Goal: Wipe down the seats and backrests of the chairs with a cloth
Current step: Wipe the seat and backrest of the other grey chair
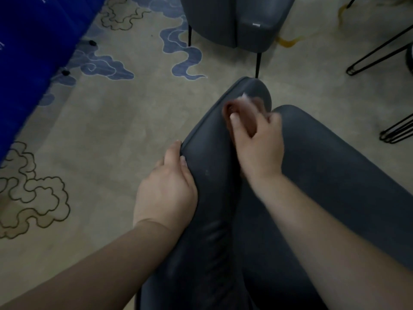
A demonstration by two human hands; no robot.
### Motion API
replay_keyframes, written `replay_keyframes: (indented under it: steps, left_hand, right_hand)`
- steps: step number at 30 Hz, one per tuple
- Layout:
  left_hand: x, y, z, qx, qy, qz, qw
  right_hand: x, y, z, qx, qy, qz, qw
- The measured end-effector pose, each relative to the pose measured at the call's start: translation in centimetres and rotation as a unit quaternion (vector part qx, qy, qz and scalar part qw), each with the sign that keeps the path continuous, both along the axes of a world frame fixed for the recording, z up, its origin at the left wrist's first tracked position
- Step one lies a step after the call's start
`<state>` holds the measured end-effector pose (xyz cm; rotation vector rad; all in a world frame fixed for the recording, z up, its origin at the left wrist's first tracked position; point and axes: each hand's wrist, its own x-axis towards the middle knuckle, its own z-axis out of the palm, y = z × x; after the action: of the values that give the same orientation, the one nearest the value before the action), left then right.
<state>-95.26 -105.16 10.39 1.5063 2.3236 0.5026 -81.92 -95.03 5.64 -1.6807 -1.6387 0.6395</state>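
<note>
Right grip point(257, 139) bunching blurred brown cloth point(241, 110), chair point(212, 175) cropped below

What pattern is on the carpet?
Blue and outlined cloud swirls on the beige carpet, seen in the head view.

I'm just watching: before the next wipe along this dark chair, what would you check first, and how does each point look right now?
1. Cloth in right hand: ok, though blurred.
2. Cloth against the chair: cannot tell, motion blur.
3. Left hand steadying the chair's edge: ok.
4. Left fingers out of the wiping path: ok, at the side.
5. Second chair behind, apart: ok.
6. Surface wiped clean: cannot tell.
</note>
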Motion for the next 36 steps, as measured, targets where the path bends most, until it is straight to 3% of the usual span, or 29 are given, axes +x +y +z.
replay_keyframes:
  steps: [5,8,12,18,23,27,29,33,36]
  left_hand:
    - [-0.6,0.0,-0.3,0.003,-0.04,0.028,0.999]
    - [-0.8,0.0,-0.3,0.02,-0.051,0.034,0.998]
    - [-0.8,0.0,-0.3,0.02,-0.056,0.038,0.998]
    - [-0.9,0.0,-0.2,0.019,-0.067,0.032,0.997]
    - [-0.8,0.0,-0.1,0.033,-0.056,0.024,0.998]
    - [-0.8,0.0,-0.2,0.036,-0.052,0.022,0.998]
    - [-0.8,-0.1,-0.1,0.035,-0.053,0.02,0.998]
    - [-0.9,0.0,-0.1,0.023,-0.058,0.023,0.998]
    - [-0.7,-0.1,-0.2,0.025,-0.048,0.012,0.998]
  right_hand:
    - [-0.5,-11.0,0.2,0.049,-0.006,0.128,0.991]
    - [-0.7,-7.3,0.6,0.061,-0.037,0.105,0.992]
    - [-1.2,-1.3,1.2,0.002,-0.031,0.01,0.999]
    - [-1.1,-13.2,1.3,0.047,-0.027,0.119,0.991]
    - [-1.8,-4.1,1.4,0.064,-0.063,0.065,0.994]
    - [-2.0,2.2,1.9,0.006,-0.098,0.001,0.995]
    - [-2.2,1.0,2.5,0.008,-0.098,0.046,0.994]
    - [-2.8,-4.0,2.7,0.097,-0.119,0.238,0.959]
    - [-2.2,1.0,2.4,0.111,-0.139,0.184,0.967]
